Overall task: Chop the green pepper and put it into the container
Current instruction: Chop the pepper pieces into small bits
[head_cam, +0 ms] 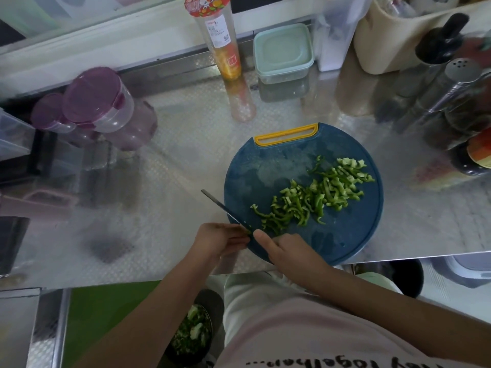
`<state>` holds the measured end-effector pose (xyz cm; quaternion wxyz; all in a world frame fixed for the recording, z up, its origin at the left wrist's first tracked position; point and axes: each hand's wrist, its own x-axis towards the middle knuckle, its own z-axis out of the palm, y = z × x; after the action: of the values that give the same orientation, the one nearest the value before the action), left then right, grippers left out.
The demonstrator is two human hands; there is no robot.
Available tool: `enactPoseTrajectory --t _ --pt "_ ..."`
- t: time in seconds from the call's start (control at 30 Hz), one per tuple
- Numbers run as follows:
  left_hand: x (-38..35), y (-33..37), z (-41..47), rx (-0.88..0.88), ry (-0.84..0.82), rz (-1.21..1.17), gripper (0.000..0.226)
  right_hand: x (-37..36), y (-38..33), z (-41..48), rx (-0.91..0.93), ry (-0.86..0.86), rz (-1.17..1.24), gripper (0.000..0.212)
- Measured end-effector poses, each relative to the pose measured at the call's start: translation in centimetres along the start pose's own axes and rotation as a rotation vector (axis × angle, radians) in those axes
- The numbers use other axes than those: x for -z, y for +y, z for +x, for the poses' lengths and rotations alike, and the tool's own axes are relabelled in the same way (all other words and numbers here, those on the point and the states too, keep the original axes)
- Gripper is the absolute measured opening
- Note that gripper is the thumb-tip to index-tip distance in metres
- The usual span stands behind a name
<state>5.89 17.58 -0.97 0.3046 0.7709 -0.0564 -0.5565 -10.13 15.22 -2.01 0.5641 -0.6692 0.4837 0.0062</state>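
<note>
Chopped green pepper strips [313,195] lie in a loose band across a round blue cutting board [265,166] with a yellow handle. My right hand [284,251] is at the board's near-left edge, shut on the handle of a dark knife [223,208]. The blade points up and left, out over the counter. My left hand [220,239] is just left of the board, its fingertips pinched against the blade close to the handle. A pale green lidded container [283,51] stands at the back of the counter, lid on.
Purple-lidded jars [93,102] stand at the left. A tall clear tube [220,41] is behind the board, with shakers and bottles [451,83] at the right. Below the counter edge, a dark bowl [192,332] holds green scraps. The steel counter's edge runs just behind my hands.
</note>
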Motion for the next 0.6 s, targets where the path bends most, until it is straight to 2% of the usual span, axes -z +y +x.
enactPoseTrajectory --t 0.2,0.6 --pt "-0.3 -0.1 -0.3 0.005 -0.007 -0.068 0.018 -0.3 0.1 -0.8 0.022 -0.013 -0.039 0.071" --pt "0.0 -0.2 -0.4 -0.034 -0.006 -0.025 0.021 -1.1 0.7 -1.0 0.065 0.013 -0.201 0.064"
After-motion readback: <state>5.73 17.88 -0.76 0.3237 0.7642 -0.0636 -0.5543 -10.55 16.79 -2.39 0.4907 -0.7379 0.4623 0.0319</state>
